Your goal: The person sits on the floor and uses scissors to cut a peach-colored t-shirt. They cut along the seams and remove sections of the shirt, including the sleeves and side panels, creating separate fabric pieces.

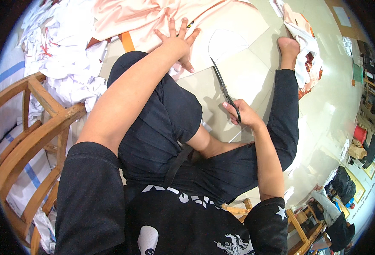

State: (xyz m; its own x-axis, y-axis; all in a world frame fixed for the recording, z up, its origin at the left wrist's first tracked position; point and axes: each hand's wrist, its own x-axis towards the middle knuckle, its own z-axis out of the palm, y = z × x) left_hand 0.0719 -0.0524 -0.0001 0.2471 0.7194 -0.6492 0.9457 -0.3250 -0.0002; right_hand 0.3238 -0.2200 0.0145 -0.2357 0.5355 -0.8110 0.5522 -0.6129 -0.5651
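Observation:
My left hand [179, 47] presses down with its fingers spread on peach fabric [132, 15] laid over the tiled floor. Black-handled scissors [221, 83] are in my right hand [243, 114], with fingers around the handles and the blades pointing away from me. Their tip is at the near edge of a pale piece [228, 44] bearing a dark curved outline, to the right of my left hand. Whether that piece is paper or cloth I cannot tell. A small black and yellow object [190, 24] lies by my left fingertips, partly hidden.
White cloth scraps [64, 55] are heaped at the left beside a wooden chair [38, 114]. My legs are bent on the tiles. White and rust-coloured fabric [308, 51] lies by my right foot. Shelves [372, 91] and a person [338, 231] are at the right.

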